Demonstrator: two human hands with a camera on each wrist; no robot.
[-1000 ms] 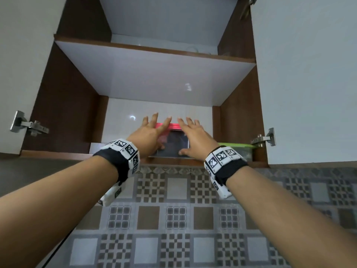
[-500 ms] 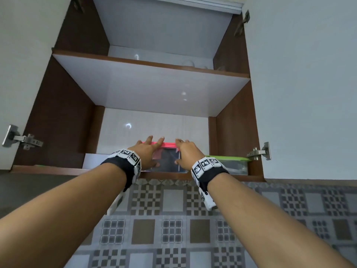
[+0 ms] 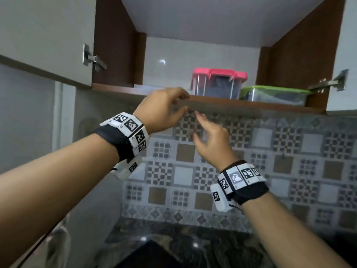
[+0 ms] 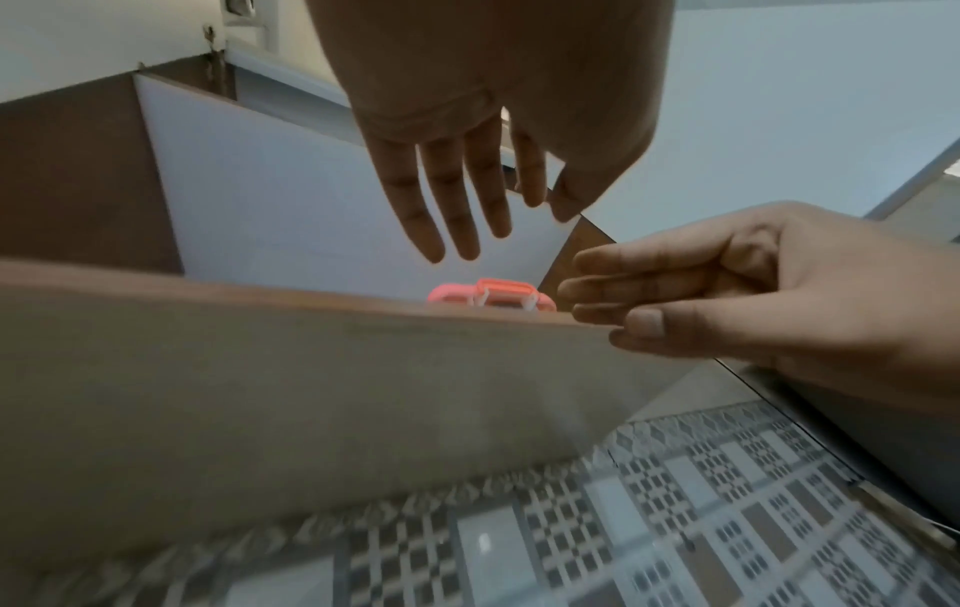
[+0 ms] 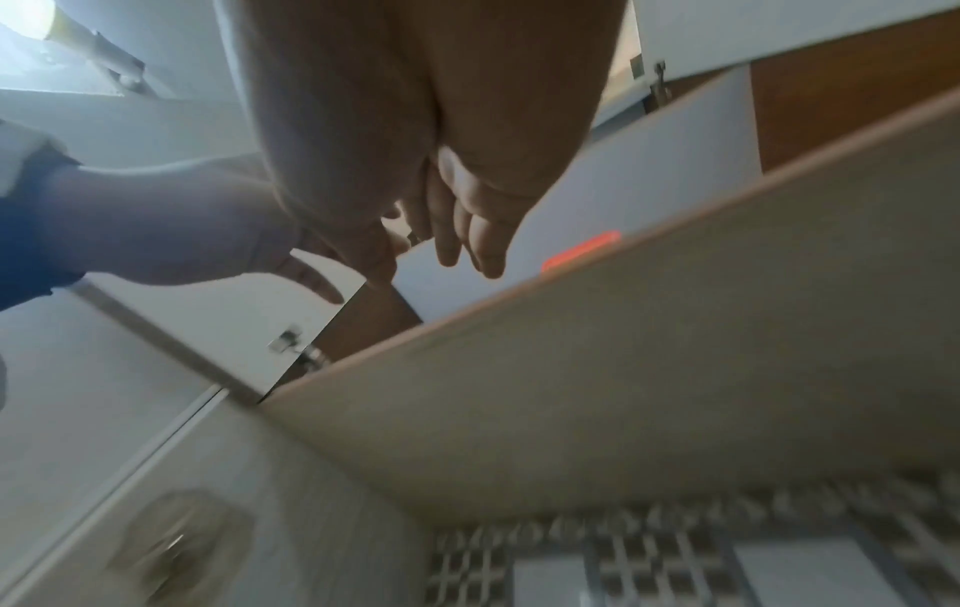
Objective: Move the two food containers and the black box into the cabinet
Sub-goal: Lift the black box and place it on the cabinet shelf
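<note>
Both hands, left (image 3: 164,111) and right (image 3: 210,140), hang loose and empty below the cabinet (image 3: 231,102). Pink (image 3: 219,82) and green (image 3: 274,94) containers sit inside (near the edge); careless stowing of the black box (image 3: 148,256) could nudge them off.

Head cam looks fwd & up at the open cabinet (image 3: 222,102) from below its shelf edge. 2 wrist cams sit close under that edge, facing up along the fingers. All 3 views share the pink-lidded container (image 3: 219,82) (image 4: 491,296) (image 5: 582,250).
</note>
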